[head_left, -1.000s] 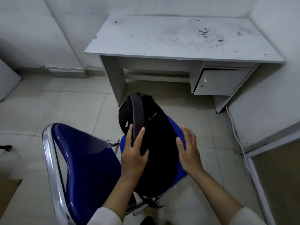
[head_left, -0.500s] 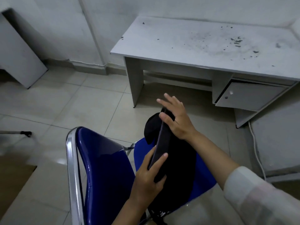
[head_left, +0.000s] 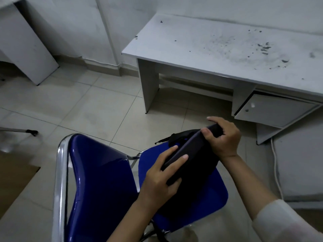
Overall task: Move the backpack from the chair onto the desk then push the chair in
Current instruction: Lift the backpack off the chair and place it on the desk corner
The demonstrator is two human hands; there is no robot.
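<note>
A black backpack (head_left: 194, 165) sits on the seat of a blue chair (head_left: 97, 186) with a chrome frame, low in the middle of the view. My left hand (head_left: 160, 179) grips the near part of its padded edge. My right hand (head_left: 223, 138) is closed over the far, top end of the same edge. The white desk (head_left: 209, 49) stands beyond the chair at the upper right, its top bare but speckled with dark marks.
A small cupboard door (head_left: 272, 110) hangs under the desk's right side. A white cable (head_left: 276, 165) runs down the floor at the right. Another white panel (head_left: 26, 46) leans at the upper left. A dark chair foot (head_left: 32, 132) pokes in at the left. The floor is tiled.
My right hand went from lying open on the backpack's top to closing around it. My left hand tightened on the near edge. The view swung left and closer.
</note>
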